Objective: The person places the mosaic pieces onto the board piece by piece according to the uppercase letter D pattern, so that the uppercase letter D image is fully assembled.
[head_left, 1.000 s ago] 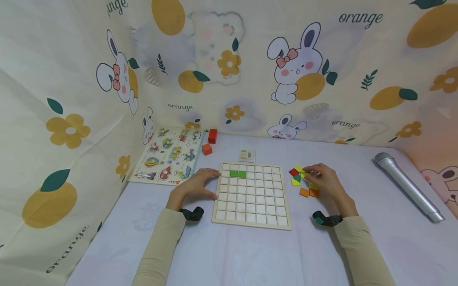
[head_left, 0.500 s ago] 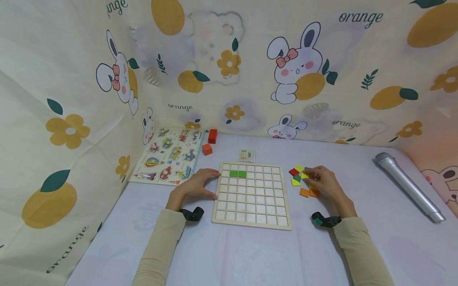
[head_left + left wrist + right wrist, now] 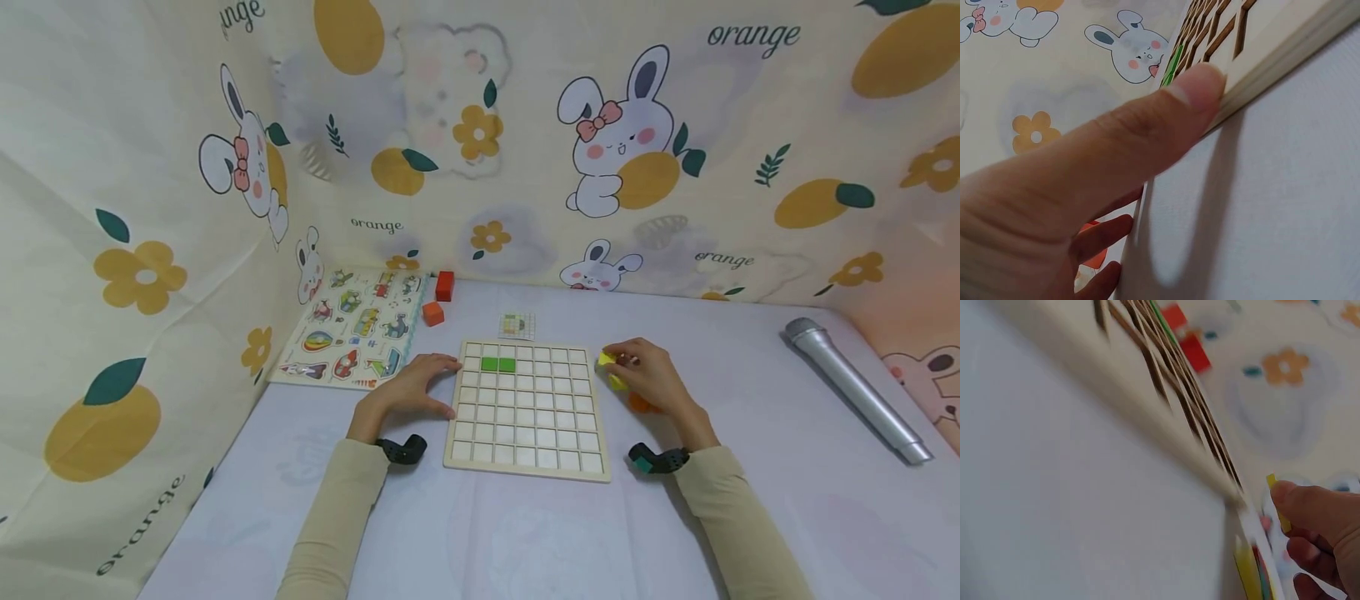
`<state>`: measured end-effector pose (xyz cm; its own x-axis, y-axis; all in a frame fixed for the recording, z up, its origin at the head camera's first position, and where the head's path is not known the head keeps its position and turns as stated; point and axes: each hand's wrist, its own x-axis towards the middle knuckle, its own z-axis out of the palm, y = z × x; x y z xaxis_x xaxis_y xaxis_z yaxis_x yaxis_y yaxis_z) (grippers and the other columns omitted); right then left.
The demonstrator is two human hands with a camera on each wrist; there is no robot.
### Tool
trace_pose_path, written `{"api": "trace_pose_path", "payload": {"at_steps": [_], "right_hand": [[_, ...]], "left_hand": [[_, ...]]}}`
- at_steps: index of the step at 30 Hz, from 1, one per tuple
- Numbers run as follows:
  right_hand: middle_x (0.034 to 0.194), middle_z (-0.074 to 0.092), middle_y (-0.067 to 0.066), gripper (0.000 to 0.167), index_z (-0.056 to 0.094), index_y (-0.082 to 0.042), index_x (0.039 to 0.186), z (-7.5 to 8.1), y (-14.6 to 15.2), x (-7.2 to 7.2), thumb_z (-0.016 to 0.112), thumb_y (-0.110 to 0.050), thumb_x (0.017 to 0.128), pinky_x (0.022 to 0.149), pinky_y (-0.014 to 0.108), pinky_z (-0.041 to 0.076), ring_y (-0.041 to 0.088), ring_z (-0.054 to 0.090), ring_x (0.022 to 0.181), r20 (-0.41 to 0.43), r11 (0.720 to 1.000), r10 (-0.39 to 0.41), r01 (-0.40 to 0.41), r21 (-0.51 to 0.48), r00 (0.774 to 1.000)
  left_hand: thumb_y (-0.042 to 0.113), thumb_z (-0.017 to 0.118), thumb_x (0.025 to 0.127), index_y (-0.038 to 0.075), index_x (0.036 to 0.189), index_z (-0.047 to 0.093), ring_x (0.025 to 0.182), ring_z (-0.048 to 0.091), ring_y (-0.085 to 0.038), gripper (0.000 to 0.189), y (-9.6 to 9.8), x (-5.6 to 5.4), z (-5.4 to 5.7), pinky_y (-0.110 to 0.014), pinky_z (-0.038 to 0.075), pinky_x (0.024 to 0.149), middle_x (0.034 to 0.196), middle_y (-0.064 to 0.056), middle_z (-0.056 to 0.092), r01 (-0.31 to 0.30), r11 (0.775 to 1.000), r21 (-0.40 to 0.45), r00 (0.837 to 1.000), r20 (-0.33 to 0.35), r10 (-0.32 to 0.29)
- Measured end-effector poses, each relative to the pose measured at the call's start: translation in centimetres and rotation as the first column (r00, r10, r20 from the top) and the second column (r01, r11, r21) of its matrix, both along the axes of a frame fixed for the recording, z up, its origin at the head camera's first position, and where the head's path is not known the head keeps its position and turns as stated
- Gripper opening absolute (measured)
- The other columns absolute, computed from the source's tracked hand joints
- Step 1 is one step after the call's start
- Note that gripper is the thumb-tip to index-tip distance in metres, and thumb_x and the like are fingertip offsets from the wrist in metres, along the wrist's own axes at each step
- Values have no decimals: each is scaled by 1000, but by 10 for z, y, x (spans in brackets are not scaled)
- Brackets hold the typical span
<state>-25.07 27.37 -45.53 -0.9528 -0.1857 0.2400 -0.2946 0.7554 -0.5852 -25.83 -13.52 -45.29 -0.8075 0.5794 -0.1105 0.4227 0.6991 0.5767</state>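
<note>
A wooden grid board [image 3: 527,475] lies on the table, with two green square tiles [image 3: 498,365] side by side in its second row. My left hand [image 3: 408,387] touches the board's left edge, thumb and index finger spread along it; the left wrist view shows the thumb [image 3: 1172,112] against the rim. Just off the board's right edge, my right hand [image 3: 652,375] pinches a yellow tile [image 3: 1280,503] between thumb and finger. Below that hand lie another yellow tile [image 3: 617,382] and orange tiles [image 3: 642,403]; the hand hides most of the tile pile.
Behind the board lies a small pattern card [image 3: 517,326]. A picture puzzle board [image 3: 352,329] is at the back left, beside two red-orange blocks [image 3: 445,286]. A silver microphone [image 3: 855,392] lies far right. Printed cloth walls [image 3: 525,167] close off the back and left.
My right hand has picked a yellow tile from the pile and moved left with it toward the board's right edge. The left hand stays in place.
</note>
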Motion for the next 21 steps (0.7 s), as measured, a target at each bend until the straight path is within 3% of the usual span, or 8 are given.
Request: {"api": "trace_pose_path", "payload": {"at_steps": [12,21], "right_hand": [[94,64,3,14,71,-10,92,-1,-81,-14,73,-17,81,71,33,53,17,57,82,-7,981,185,-185,-55,983],[88,64,1,6,71,-11,84,-7,-106,-17,73,-15,81,71,32,52,15,57,80,-64,969,239,-243,-55,969]], "left_hand": [[40,80,70,14,138,44,138,24,-27,82,1,-1,-1,-46,20,114,147,-6,35,20,1000,-1,999,-25,-20],[40,79,71,14,139,44,138,24,-27,81,-1,-1,-3,-46,20,114,147,-6,34,11,1000,0,1000,-15,-11]]}}
